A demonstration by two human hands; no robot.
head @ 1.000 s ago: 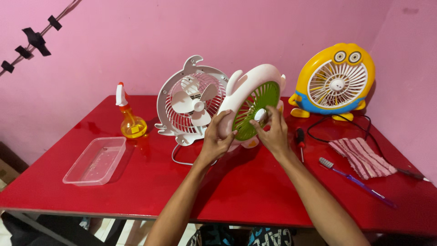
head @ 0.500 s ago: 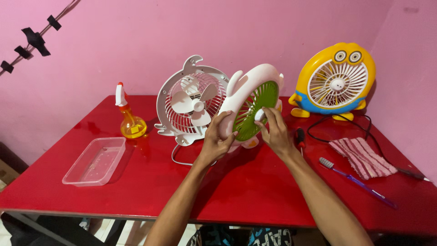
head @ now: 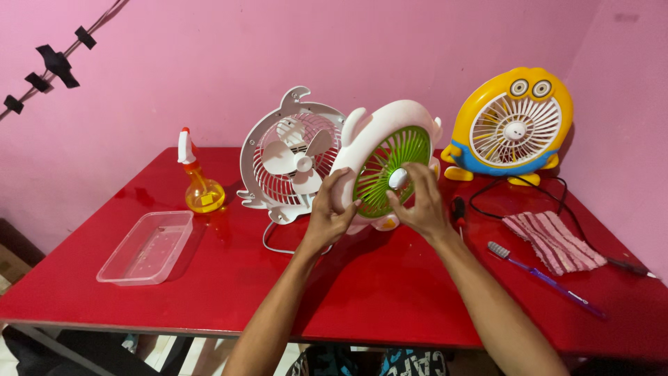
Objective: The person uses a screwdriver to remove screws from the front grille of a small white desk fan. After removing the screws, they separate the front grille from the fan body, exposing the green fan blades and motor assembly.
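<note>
the left hand (head: 328, 214) gripped the left edge of a small white plastic table fan with a green front grille (head: 385, 169), the fingers curled over the rim and the thumb at the front side. the right hand (head: 419, 202) was at the front of the same fan, and its thumb and fingers pinched the little white round cap (head: 397, 178) in the middle of the green grille. this fan stood on the glossy red table (head: 362, 285), near the middle of it, a little tilted and turned toward the person's right.

just behind it, on the left, stood a white fan with a pink grille and a dolphin-shaped frame (head: 290, 157); the two fans overlapped in the view, and i cannot tell if they touched. a white cable (head: 268, 241) ran from under the fans over the table. far on the right, near the pink wall (head: 348, 56), stood a yellow and blue cartoon-shaped fan with a white grille (head: 513, 127), well apart from the hands, with a black cable (head: 518, 191) lying in front of it.

beside the right hand lay a screwdriver with a black and red handle (head: 459, 214). further right were a striped pink and white cloth (head: 553, 241) and a purple toothbrush (head: 543, 277), near each other. on the left side of the table stood a small spray bottle with orange liquid (head: 199, 184), and nearer to the front edge an empty clear plastic tray (head: 147, 246).
</note>
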